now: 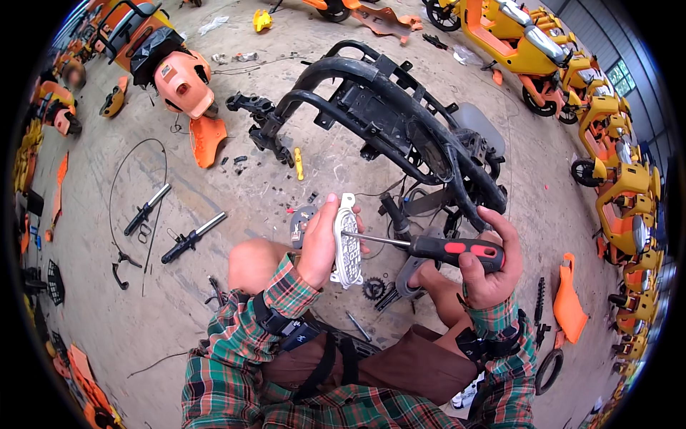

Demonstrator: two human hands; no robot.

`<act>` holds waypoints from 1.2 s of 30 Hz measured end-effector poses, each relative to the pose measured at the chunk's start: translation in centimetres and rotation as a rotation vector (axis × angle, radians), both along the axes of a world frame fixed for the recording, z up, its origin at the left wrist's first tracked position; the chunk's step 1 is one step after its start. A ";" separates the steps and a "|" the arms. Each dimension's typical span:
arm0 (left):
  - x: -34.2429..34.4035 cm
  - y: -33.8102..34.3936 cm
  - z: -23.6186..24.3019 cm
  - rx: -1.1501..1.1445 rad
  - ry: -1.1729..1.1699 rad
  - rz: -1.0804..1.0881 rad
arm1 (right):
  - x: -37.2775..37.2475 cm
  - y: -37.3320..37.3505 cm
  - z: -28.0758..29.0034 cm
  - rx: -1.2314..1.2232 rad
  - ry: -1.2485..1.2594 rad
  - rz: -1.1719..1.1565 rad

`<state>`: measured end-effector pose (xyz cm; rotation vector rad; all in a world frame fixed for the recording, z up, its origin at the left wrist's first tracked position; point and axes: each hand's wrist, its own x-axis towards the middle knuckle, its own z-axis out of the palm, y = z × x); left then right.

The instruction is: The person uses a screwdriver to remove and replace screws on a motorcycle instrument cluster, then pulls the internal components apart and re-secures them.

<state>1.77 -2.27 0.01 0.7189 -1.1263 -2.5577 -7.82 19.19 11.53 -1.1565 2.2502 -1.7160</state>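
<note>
In the head view my left hand (319, 243) is closed round an oblong white casing (348, 254) with a patterned, board-like face and a tab at its top, held upright in mid-air above my knees. My right hand (493, 264) grips the black-and-red handle of a screwdriver (451, 252). Its long metal shaft runs leftward to the casing, and its tip touches the casing near the left edge. Below them on the floor lie a black sprocket (374, 288) and several small tools and parts.
A black scooter frame (379, 107) lies just beyond my hands. Two fork tubes (193, 239), cables and a yellow part (299, 164) lie to the left and ahead. An orange panel (568, 307) lies at right. Orange scooters (182, 86) and yellow scooters (618, 200) stand around.
</note>
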 end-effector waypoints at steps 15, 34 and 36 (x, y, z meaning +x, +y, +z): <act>-0.9 1.2 -0.5 -0.006 0.007 -0.036 | -0.6 1.1 -0.8 -0.083 0.166 0.021; -1.5 1.6 -1.2 0.059 -0.033 -0.079 | 0.0 0.5 0.9 0.062 -0.013 -0.143; -1.4 1.0 -0.9 0.079 -0.035 -0.087 | -0.9 0.3 -0.1 -0.029 0.181 -0.041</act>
